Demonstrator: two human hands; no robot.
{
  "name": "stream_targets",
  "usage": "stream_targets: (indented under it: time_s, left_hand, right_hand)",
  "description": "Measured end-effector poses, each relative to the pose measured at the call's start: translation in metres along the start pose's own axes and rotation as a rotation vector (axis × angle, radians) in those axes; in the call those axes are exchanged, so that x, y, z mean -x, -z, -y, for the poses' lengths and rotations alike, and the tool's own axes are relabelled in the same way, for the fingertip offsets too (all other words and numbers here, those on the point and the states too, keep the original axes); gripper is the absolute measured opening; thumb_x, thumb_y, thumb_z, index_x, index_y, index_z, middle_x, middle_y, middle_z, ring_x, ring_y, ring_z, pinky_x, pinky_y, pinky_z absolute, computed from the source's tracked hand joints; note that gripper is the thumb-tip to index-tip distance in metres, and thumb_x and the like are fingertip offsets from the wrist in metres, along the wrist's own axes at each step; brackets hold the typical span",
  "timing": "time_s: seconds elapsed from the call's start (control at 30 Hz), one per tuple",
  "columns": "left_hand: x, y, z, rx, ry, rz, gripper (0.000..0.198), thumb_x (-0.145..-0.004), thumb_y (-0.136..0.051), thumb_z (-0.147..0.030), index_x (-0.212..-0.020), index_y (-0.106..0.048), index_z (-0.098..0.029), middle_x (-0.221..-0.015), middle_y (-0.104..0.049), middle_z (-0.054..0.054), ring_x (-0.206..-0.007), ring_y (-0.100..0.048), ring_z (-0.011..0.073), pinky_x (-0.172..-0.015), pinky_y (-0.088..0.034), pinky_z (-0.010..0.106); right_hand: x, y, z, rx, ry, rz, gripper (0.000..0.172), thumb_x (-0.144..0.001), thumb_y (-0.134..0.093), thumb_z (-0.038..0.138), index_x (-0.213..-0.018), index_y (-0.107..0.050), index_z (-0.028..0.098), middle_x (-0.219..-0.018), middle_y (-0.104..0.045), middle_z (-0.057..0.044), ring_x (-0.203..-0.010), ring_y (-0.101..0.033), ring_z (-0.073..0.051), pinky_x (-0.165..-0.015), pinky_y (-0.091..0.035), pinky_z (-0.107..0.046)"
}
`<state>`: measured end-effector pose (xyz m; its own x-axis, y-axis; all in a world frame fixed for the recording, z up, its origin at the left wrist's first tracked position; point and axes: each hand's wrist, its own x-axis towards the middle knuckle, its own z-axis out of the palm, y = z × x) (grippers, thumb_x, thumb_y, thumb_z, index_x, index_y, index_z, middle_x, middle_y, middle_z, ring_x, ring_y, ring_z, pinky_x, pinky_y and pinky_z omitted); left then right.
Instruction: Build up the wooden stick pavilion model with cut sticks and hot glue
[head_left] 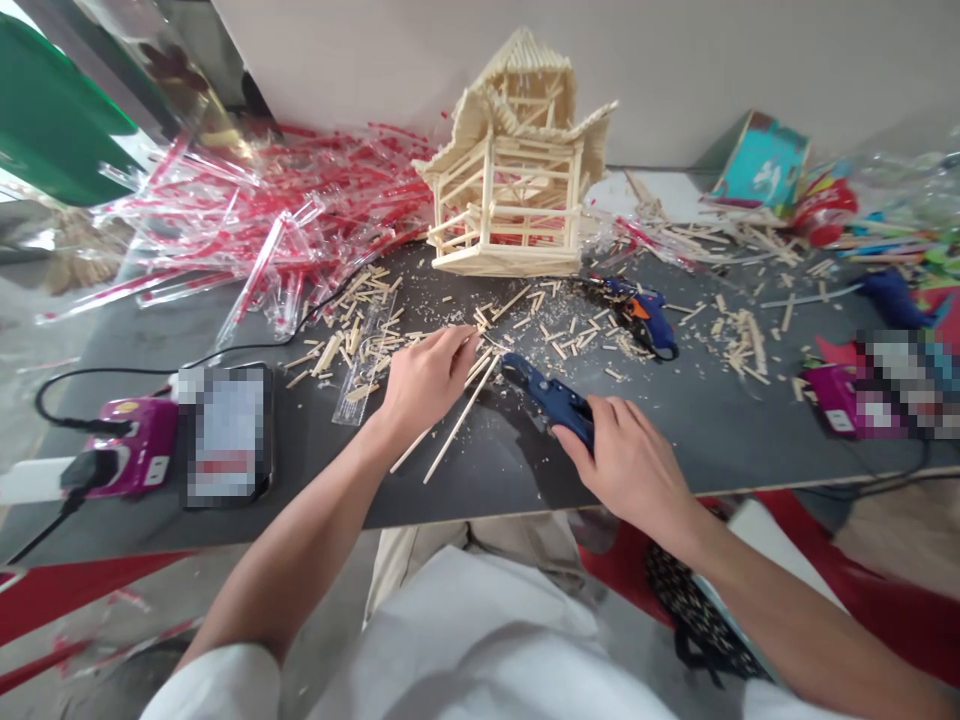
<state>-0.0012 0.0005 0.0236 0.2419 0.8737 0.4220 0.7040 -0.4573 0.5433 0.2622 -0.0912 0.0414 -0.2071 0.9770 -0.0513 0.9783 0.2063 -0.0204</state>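
Observation:
My left hand (424,380) pinches two long thin wooden sticks (450,432) that slant down toward the table's front edge. My right hand (626,455) is closed round the handles of blue cutting pliers (547,395), whose jaws point toward the upper ends of the sticks. Both hands rest low over the dark table (480,470). Behind them stands a pagoda-like stick house (514,170). Cut stick pieces (352,330) and sawdust lie all around.
A blue glue gun (645,315) lies right of centre. A clear ruler (367,355) lies left of my left hand. Red-striped plastic wrappers (255,215) pile at back left. A purple device (139,445) and a phone (225,435) sit at left; colourful clutter (862,220) at right.

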Motion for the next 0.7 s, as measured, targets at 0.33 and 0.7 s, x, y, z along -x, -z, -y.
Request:
stream_targets:
  time_s: [0.33,0.7]
  left_hand:
    - [-0.003,-0.005,0.017,0.046,0.036,-0.025,0.025,-0.103,-0.056,-0.033,-0.111,-0.077,-0.023,-0.093,-0.078,0.004,-0.072,-0.068,0.0130,-0.068,-0.048,0.024]
    - [-0.003,-0.010,0.023,0.040,0.043,-0.015,0.028,-0.105,-0.052,-0.035,-0.112,-0.076,-0.022,-0.100,-0.079,0.005,-0.079,-0.070,0.0158,-0.070,-0.047,0.026]
  right_hand:
    - [0.005,-0.014,0.015,0.043,0.116,-0.086,0.082,-0.096,-0.053,0.066,-0.138,-0.053,-0.004,-0.126,-0.061,-0.030,-0.118,-0.056,-0.044,-0.106,-0.044,-0.057]
    - [-0.157,-0.016,-0.001,-0.380,0.188,-0.191,0.035,-0.103,-0.048,0.024,-0.129,-0.071,0.015,-0.119,-0.070,-0.014,-0.105,-0.068,-0.029,-0.095,-0.053,-0.042]
